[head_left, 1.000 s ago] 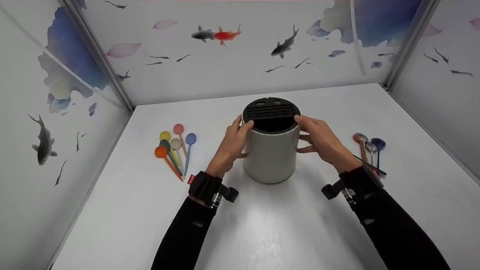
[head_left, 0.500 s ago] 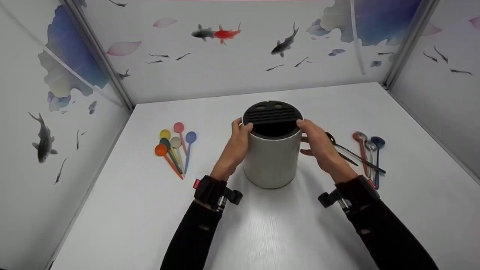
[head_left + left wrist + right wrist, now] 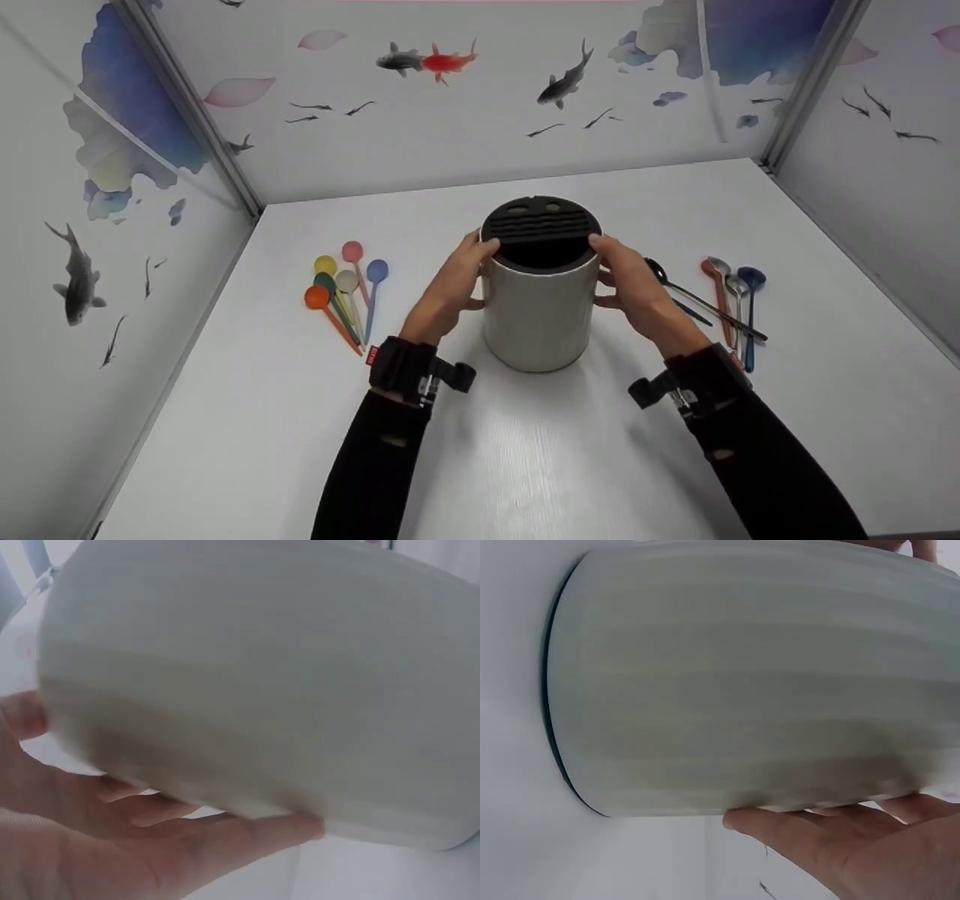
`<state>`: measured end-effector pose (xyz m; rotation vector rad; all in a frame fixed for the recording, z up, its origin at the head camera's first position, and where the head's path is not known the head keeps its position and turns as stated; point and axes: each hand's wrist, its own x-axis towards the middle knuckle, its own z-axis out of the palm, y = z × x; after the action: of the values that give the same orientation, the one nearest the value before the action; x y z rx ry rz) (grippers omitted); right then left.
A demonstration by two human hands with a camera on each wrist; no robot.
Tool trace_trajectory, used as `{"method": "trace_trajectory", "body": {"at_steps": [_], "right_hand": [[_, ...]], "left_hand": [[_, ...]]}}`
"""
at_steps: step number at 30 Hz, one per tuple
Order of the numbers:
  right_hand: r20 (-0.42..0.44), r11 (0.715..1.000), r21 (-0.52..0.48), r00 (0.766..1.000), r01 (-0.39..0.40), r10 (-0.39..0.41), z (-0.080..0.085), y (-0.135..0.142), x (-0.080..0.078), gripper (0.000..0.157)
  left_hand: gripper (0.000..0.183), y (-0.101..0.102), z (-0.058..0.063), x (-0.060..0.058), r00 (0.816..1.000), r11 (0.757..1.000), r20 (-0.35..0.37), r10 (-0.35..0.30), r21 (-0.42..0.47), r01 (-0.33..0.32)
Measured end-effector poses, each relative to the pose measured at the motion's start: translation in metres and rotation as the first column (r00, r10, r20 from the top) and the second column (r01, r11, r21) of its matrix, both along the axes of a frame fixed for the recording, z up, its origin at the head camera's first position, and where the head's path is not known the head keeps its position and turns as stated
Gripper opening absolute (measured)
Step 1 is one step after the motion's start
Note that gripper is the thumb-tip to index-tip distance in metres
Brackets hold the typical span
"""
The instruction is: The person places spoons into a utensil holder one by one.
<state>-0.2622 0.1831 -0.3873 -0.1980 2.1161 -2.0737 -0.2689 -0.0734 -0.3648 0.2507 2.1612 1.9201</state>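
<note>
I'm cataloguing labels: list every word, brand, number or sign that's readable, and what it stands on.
No text can be read.
Small red tag on the black left wrist strap: pale marks, too small and blurred to read.
Small red patch on the black right wrist strap: too small to tell any lettering.
Pale grey cylindrical container: no writing on the sides shown.
</note>
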Motion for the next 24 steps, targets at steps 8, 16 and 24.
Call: {"method": "trace_trajectory", "body": {"at_steps": [8,16,24], "right_hand": [[0.066,0.991,0.033,0.99,-0.127,0.125,0.011,0.014,-0.003,0.072],[0.111,0.972,0.059,0.969,-0.228,0.221,0.02,0.024,-0.007,0.069],[0.059,0.853,0.507,0.993,-0.122,0.107,0.026,0.073,-0.014,0.077]], "left_hand": [[0.054,-0.01,0.021,-0.006,0.991,0.999,0.131,-0.041,0.015,0.039],[0.048,-0.012,0.033,-0.008,0.982,1.0,0.187,-0.014,0.009,0.013],[0.045,-0.01,0.037,-0.01,0.977,1.0,0.213,-0.021,0.009,0.019]]}}
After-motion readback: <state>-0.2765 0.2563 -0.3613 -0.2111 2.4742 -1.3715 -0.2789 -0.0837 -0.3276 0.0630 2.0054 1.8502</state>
